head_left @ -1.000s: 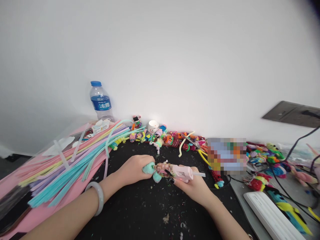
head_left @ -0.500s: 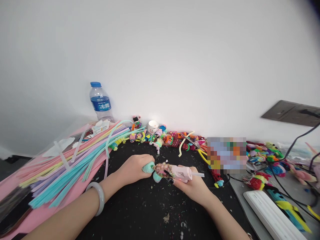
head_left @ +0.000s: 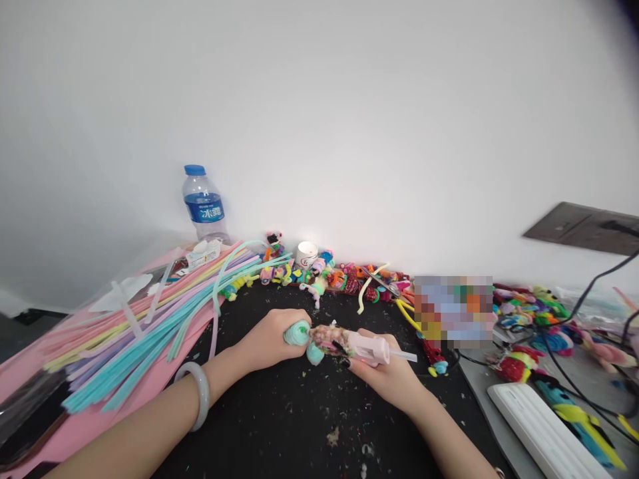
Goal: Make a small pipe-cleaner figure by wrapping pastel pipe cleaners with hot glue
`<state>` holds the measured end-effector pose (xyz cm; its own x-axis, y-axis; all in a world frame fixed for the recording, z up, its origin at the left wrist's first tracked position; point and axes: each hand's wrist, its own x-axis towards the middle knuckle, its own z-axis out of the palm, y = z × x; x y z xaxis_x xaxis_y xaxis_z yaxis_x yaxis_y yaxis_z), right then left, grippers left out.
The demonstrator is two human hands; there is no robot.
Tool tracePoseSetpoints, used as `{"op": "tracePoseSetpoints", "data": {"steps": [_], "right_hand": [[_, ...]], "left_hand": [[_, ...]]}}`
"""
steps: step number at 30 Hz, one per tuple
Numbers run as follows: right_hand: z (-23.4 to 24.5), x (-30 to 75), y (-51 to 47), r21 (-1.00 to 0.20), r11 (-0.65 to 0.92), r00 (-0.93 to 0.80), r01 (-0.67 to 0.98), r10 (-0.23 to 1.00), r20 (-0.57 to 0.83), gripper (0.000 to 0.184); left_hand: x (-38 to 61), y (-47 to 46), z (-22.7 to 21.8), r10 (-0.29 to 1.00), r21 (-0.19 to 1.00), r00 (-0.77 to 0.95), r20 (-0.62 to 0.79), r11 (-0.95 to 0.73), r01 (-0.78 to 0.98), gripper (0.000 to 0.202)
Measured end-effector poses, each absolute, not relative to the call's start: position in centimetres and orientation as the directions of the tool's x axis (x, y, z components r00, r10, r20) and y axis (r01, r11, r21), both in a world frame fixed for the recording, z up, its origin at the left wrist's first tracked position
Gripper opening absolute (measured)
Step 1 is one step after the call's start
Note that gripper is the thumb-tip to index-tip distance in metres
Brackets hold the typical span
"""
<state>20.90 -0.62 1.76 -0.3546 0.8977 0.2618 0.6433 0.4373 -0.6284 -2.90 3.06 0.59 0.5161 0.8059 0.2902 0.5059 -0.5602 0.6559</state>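
My left hand [head_left: 272,336] is closed around a small coiled teal pipe-cleaner piece [head_left: 298,332] over the black mat [head_left: 299,426]. My right hand [head_left: 387,376] grips a pink glue gun [head_left: 362,346], whose crusted nozzle points left and touches the teal piece. A clear glue stick [head_left: 403,356] pokes out of the gun's back. A second teal coil [head_left: 314,354] sits just below the nozzle. A pale bangle [head_left: 197,392] rings my left wrist.
Long pastel pipe cleaners [head_left: 144,319] lie on pink sheets at left. A water bottle [head_left: 204,205] stands by the wall. Small colourful pipe-cleaner figures [head_left: 324,276] line the back edge. A white power strip [head_left: 539,426], cables and more figures lie at right.
The glue gun has tilted slightly, its rear end moving right and down. Both hands stay almost in place on the teal piece.
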Motion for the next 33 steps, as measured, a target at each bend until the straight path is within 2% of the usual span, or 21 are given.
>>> {"op": "tracePoseSetpoints", "data": {"steps": [6,16,21,26,29,33], "right_hand": [[2.7,20.6,-0.5,-0.649,0.46,-0.412,0.606,0.879,0.238,0.023],[1.6,21.2,-0.7,-0.655,0.435,-0.34,0.617,0.899,0.276,0.023],[2.0,21.2,-0.6,-0.646,0.447,-0.336,0.619,0.894,0.296,0.026],[2.7,20.9,-0.5,-0.674,0.441,-0.371,0.593,0.892,0.258,0.027],[2.4,21.1,-0.5,-0.708,0.426,-0.356,0.564,0.898,0.257,0.024],[2.2,21.6,-0.3,-0.706,0.402,-0.261,0.583,0.916,0.305,0.008]], "left_hand": [[-3.0,3.1,0.7,0.798,0.659,0.538,0.273,-0.562,0.5,0.01],[-3.0,3.0,0.9,0.75,0.591,0.615,0.243,-0.617,0.52,0.015],[-3.1,3.2,0.7,0.764,0.588,0.59,0.263,-0.612,0.529,0.012],[-3.2,3.1,0.6,0.787,0.598,0.553,0.272,-0.589,0.544,0.012],[-3.1,3.0,0.7,0.799,0.606,0.532,0.279,-0.576,0.548,0.006],[-3.0,3.1,0.9,0.838,0.637,0.448,0.313,-0.535,0.555,0.013]]}}
